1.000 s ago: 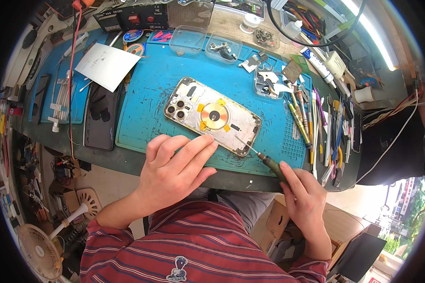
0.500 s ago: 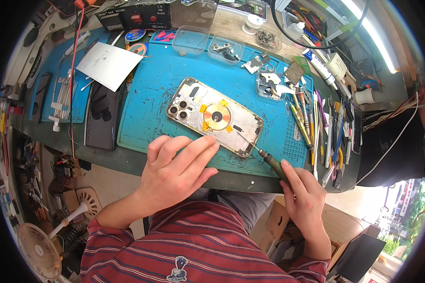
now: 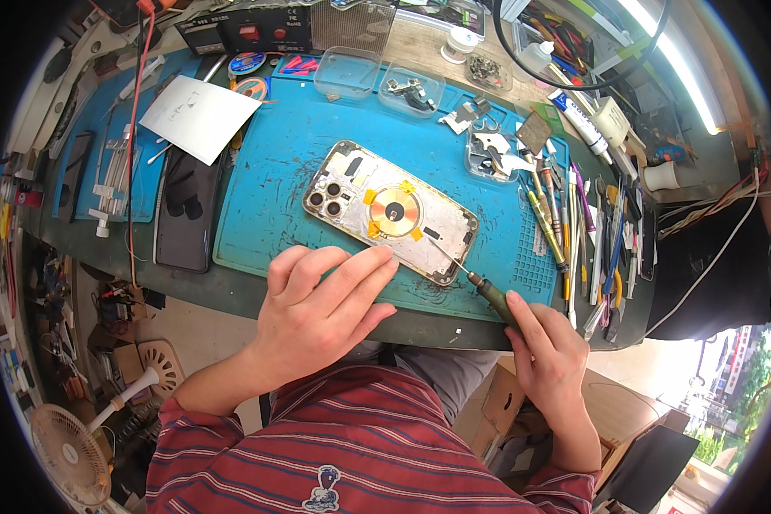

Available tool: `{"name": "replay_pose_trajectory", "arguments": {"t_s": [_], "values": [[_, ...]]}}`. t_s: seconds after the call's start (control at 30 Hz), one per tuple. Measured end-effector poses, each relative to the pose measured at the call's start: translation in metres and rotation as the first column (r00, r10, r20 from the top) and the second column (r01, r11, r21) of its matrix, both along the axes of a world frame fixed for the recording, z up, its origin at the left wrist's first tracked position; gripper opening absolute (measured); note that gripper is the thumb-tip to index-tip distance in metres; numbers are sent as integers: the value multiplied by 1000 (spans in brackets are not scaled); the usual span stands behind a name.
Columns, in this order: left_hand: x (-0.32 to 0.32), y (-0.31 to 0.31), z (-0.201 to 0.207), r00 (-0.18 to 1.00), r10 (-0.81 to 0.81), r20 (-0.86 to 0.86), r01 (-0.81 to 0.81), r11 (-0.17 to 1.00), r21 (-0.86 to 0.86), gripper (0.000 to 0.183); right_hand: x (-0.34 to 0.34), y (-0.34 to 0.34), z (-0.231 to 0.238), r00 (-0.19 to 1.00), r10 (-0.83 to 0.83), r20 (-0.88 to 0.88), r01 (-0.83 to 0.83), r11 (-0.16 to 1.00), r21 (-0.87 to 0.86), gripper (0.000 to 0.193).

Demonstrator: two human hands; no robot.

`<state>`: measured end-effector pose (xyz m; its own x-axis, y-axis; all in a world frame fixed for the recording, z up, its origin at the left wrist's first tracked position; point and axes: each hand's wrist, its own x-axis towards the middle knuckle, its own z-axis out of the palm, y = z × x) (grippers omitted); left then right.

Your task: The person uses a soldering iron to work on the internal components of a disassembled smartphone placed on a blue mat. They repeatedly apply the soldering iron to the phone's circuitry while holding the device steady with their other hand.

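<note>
The backless smartphone [image 3: 394, 214] lies mid-frame, slanting from upper left to lower right, with the loosely spread left hand [image 3: 317, 301] nearer, at its lower edge, and the right hand [image 3: 548, 349] gripping a green-handled tool [image 3: 490, 292] angled over it.

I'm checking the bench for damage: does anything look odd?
The blue rectangular mat looks worn, with dark marks on its left side and near the silver rectangular phone, whose round copper coil lies exposed.

mat [image 3: 291, 163]: blue | phone coil [image 3: 394, 212]: copper | tool handle [image 3: 493, 300]: olive, seemingly | shirt [image 3: 377, 441]: red, striped
</note>
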<state>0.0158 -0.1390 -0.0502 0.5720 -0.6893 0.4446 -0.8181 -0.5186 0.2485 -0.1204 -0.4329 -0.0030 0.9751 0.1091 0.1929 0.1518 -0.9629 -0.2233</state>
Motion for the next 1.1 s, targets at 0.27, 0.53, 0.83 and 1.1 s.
{"name": "replay_pose_trajectory", "arguments": {"t_s": [0.27, 0.53, 0.83, 1.1], "values": [[0, 0, 0, 1000, 6, 1, -6, 1000, -2, 47, -2, -2, 0, 1000, 14, 4, -14, 1000, -6, 64], [-1, 0, -3, 1000, 10, 11, -10, 1000, -11, 47, 2, 3, 5, 998, -8, -60, 10, 1000, 19, 66], [-1, 0, -2, 1000, 12, 9, -11, 1000, -13, 46, 4, 1, 0, 1000, 5, -9, -5, 1000, 12, 64], [-1, -1, -2, 1000, 11, 14, -11, 1000, -21, 45, 3, -3, 0, 999, 40, -13, -40, 999, 5, 65]]}}
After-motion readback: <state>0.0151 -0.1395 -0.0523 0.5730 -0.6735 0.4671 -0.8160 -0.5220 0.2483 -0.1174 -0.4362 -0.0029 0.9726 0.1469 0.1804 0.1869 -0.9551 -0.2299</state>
